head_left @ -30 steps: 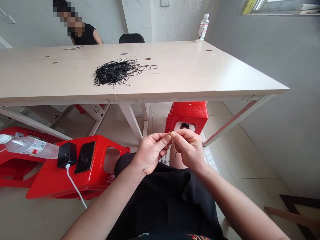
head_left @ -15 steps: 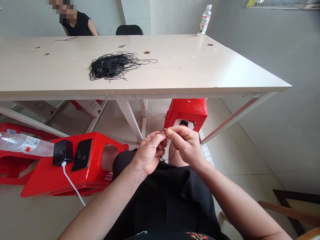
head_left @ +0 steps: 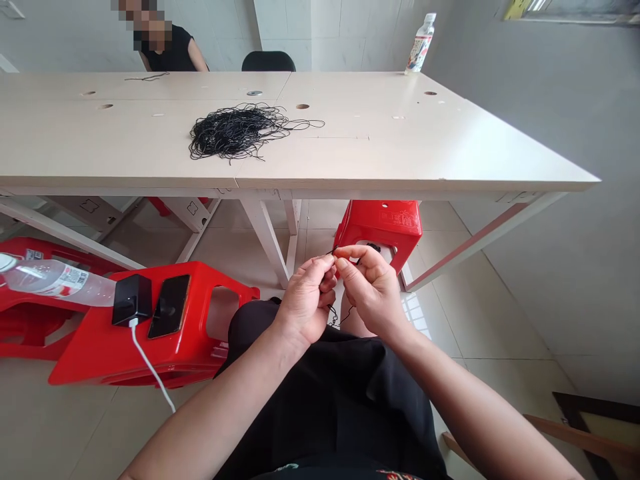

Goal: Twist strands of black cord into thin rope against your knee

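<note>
While both forearms are being held angled inward from the lower corners of the view, the left hand and the right hand are being kept close together above a lap covered by black clothing. Neither hand is being spread: the fingers of each are being curled inward, and the fingertips of the two hands are being brought almost to touching. A short length of black cord is being pinched between the thumb and forefinger of the left hand, and the thumb and forefinger of the right hand are being pressed to it just beside that grip, though the exact hold is partly hidden by the fingers. A thin strand of cord is being left hanging below the hands, in front of the lap. Farther off, a tangled heap of black cord is being left lying on a pale wooden table, well apart from both hands. A red plastic stool is being kept on its side to the left of the left hand, with a smartphone and a black charger lying on it.
</note>
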`<control>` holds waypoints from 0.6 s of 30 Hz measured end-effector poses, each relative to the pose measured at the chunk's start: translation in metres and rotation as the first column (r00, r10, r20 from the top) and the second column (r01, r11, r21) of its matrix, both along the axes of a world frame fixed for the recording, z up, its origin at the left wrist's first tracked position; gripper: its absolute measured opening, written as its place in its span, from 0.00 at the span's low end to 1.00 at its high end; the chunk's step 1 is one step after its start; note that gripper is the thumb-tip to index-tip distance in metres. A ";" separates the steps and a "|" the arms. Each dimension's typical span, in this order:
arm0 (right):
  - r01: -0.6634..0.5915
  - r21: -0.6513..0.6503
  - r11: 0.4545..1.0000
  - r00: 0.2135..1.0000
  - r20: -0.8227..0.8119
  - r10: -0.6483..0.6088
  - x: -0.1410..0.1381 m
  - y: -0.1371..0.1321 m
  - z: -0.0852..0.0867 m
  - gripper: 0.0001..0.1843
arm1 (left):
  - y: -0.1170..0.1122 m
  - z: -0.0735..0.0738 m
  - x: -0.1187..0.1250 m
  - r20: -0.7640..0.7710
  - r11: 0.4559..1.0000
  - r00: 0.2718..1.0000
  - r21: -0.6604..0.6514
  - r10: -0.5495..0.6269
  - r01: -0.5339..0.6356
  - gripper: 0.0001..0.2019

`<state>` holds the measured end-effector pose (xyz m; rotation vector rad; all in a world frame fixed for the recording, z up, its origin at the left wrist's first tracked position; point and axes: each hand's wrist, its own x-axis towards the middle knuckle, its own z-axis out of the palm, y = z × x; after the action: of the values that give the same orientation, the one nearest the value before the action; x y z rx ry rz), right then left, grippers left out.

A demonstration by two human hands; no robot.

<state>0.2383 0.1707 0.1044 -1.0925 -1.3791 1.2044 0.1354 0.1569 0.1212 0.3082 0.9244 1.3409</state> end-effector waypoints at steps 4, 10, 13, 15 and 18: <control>-0.041 0.002 0.999 0.999 0.011 0.041 0.002 0.001 -0.003 0.14 | -0.001 -0.002 -0.002 -0.104 0.999 0.995 0.035 0.008 -0.005 0.11; -0.136 -0.060 0.989 0.991 -0.006 0.135 0.027 0.006 0.004 0.15 | 0.013 -0.003 -0.021 -0.180 0.990 0.975 0.086 0.128 -0.115 0.13; -0.182 -0.138 0.973 0.974 0.110 0.198 0.087 0.009 0.001 0.16 | 0.024 -0.006 -0.043 -0.220 0.979 0.957 0.105 0.192 -0.173 0.14; -0.162 -0.305 0.939 0.954 0.196 0.228 0.146 0.006 -0.011 0.15 | 0.026 -0.013 -0.054 -0.285 0.979 0.938 0.097 0.197 -0.176 0.14; 0.009 -0.379 0.925 0.950 0.291 0.110 0.237 -0.006 -0.041 0.13 | 0.024 -0.032 -0.052 -0.393 0.986 0.904 0.052 0.166 -0.159 0.14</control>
<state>0.4749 0.1647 0.0633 -1.5783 -1.4486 1.4209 0.0832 0.1805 0.0890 0.5417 1.3003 1.4693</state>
